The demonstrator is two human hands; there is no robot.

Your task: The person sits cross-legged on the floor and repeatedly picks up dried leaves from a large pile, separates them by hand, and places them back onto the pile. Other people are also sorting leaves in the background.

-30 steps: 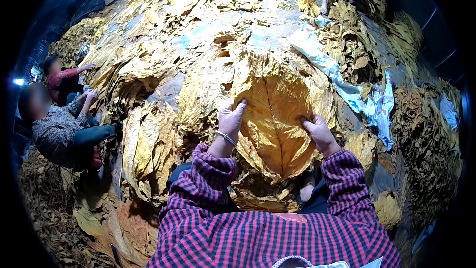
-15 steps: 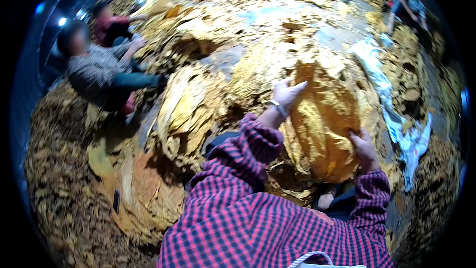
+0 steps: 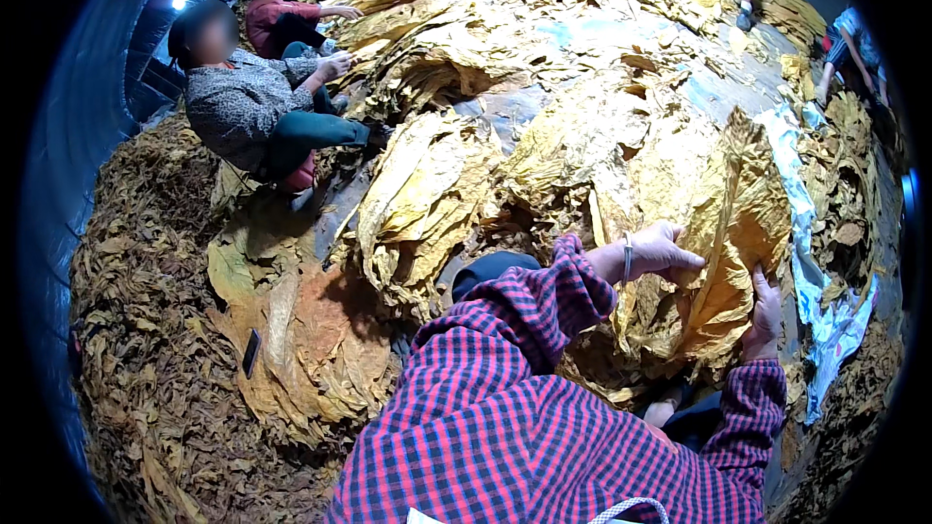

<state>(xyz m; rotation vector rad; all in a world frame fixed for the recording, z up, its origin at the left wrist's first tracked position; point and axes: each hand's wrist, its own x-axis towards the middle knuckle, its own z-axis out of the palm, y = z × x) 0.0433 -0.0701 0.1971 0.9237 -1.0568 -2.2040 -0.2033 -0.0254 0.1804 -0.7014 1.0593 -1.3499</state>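
Observation:
In front of me, a large golden-brown dried tobacco leaf (image 3: 743,233) stands raised, its thick midrib toward me. My right hand (image 3: 765,318) pinches its lower right edge, thumb on the near face. At its left side is my left hand (image 3: 662,250), a pale band on the wrist, thumb stretched across the leaf's edge and the other fingers partly hidden. Below and behind lies a heap of similar yellow leaves (image 3: 646,315). A bundle of folded yellow leaves (image 3: 427,199) rests left of my arm.
Two people (image 3: 243,107) sit working at the left of the leaf pile; others (image 3: 854,53) are at the far right. A pale blue-white plastic sheet (image 3: 806,252) runs down the right side. A dark phone-like object (image 3: 251,353) lies on leaves at left. Brown leaf scraps (image 3: 146,330) spread beyond.
The view has shifted, so the surroundings sit farther right. The leaf, spread broad toward me before, is now turned more edge-on with its midrib showing. Both hands remain at it.

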